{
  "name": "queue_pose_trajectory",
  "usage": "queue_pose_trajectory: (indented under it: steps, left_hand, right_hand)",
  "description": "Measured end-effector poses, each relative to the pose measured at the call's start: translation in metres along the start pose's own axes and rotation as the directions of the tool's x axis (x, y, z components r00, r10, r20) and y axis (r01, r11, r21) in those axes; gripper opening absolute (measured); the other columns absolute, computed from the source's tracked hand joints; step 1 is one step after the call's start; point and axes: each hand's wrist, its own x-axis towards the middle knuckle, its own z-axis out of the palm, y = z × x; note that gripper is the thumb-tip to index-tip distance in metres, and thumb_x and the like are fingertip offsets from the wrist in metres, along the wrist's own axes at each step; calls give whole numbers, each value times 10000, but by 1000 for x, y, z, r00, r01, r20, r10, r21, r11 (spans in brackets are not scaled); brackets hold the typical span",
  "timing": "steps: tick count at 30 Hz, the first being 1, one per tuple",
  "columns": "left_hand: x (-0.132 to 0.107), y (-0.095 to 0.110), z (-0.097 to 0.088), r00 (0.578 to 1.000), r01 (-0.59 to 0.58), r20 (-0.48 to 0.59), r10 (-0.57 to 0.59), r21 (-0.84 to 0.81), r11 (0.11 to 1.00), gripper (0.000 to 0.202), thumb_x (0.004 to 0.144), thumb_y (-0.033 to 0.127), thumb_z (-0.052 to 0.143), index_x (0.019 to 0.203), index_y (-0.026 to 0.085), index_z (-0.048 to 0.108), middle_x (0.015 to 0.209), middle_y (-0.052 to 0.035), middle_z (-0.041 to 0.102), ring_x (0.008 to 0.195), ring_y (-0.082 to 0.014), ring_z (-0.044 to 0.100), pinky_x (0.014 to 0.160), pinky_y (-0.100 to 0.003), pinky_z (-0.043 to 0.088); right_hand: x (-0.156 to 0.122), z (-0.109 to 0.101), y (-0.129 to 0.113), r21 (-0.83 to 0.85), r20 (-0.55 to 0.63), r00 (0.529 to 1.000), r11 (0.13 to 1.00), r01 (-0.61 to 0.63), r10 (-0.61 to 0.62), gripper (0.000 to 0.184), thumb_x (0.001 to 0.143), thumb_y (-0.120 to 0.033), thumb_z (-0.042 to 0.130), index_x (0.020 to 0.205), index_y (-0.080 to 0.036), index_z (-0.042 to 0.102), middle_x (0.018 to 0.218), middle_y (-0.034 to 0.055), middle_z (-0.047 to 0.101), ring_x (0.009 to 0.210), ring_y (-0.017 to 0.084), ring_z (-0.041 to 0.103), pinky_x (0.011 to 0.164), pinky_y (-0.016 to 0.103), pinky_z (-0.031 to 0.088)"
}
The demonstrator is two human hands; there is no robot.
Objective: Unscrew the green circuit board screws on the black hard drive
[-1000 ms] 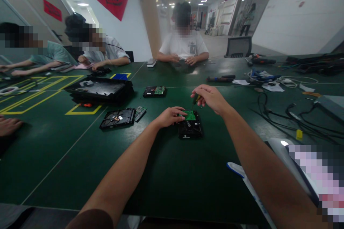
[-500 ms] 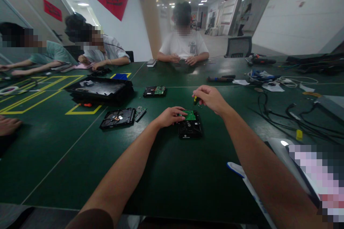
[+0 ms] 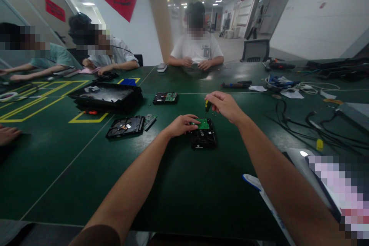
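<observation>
A black hard drive [image 3: 203,139] lies flat on the green table, its green circuit board [image 3: 204,123] facing up. My left hand [image 3: 184,125] grips the drive's left side, with thumb and fingers over the board. Above the drive's far edge, my right hand [image 3: 223,104] is closed round a small yellow and black screwdriver [image 3: 207,104], which points down with its tip near the board. A few tiny bits, probably screws, lie just right of the tip.
Left of me are an opened hard drive [image 3: 125,127], a loose circuit board [image 3: 150,121] and a black tray [image 3: 106,94]. Another drive [image 3: 165,98] lies farther back. Black cables [image 3: 300,123] and a grey metal box [image 3: 356,117] occupy the right. Several people sit around the table.
My right hand has tilted the screwdriver more upright and shifted it slightly left over the drive's far edge. My left hand and the drive stay in place.
</observation>
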Motion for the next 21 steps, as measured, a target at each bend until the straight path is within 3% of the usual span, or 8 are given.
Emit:
queue_pose_trajectory:
  steps: [7, 10, 13, 18, 21]
  left_hand:
    - [1, 0, 0, 1000, 18, -4, -18, 5, 1000, 337, 879, 364, 741, 1190, 233, 741, 1494, -112, 515, 642, -46, 599, 467, -175, 495]
    - [1, -1, 0, 1000, 10, -1, -10, 6, 1000, 341, 879, 376, 739, 1191, 238, 743, 1492, -113, 514, 646, -50, 602, 472, -182, 498]
    - [1, -1, -1, 1000, -1, 0, 1, 4, 1000, 336, 882, 381, 736, 1190, 247, 744, 1490, -110, 515, 639, -50, 600, 464, -187, 494]
    - [1, -2, 0, 1000, -16, -6, 16, 0, 1000, 328, 881, 372, 737, 1186, 253, 747, 1483, -105, 522, 626, -47, 602, 450, -187, 491]
    - [1, -2, 0, 1000, -4, -3, 4, 3, 1000, 328, 878, 368, 740, 1183, 249, 747, 1487, -110, 519, 625, -47, 604, 449, -186, 495]
  right_hand:
    - [0, 1, -5, 109, 41, 998, 992, -57, 53, 285, 941, -491, 581, 942, -210, 633, 1024, 85, 740, 519, 96, 586, 429, 268, 365]
    - [0, 2, -6, 147, 44, 997, 987, -68, 62, 335, 961, -518, 539, 1012, -215, 672, 1028, 93, 729, 573, 119, 625, 478, 284, 432]
    - [0, 1, -3, 116, 24, 999, 992, -47, 44, 326, 957, -500, 547, 1063, -237, 708, 1019, 81, 726, 568, 123, 599, 463, 292, 408]
    - [1, 0, 2, -4, -46, 999, 1000, -16, 16, 330, 924, -525, 609, 887, -209, 699, 801, 62, 704, 550, 121, 550, 456, 274, 367]
    - [1, 1, -1, 39, -21, 998, 997, -63, 64, 314, 931, -513, 603, 863, -209, 642, 920, 82, 746, 549, 112, 563, 450, 266, 375]
